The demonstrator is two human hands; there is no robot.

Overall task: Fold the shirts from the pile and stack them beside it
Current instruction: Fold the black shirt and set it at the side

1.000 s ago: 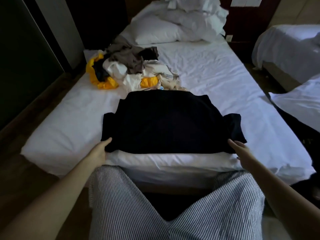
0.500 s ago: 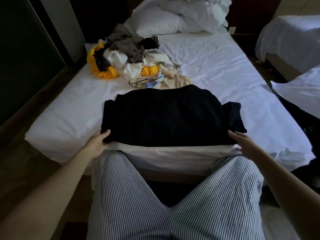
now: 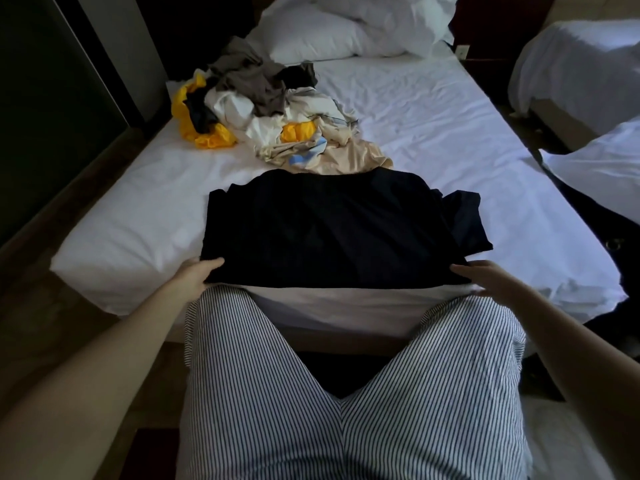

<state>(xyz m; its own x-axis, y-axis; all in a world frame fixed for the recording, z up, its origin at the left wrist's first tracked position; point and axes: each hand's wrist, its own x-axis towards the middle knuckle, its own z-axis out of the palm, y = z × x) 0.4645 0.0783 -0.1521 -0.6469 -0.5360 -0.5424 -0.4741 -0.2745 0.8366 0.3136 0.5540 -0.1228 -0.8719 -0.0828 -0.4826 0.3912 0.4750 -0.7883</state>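
Foot-end view of a wide bed (image 3: 433, 140) covered by a wrinkled white sheet. Near edge: a black short-sleeved cloth shirt (image 3: 329, 230) lies spread flat, its hem along the mattress edge and one sleeve reaching out to the right. Beyond it, toward the left side: a loose pile of crumpled shirts (image 3: 277, 116) in grey, white, yellow, beige and black, with its beige cloth meeting the black shirt's far edge. Head end: plump white pillows (image 3: 318, 39) lying beside rumpled white bedding (image 3: 398, 22).
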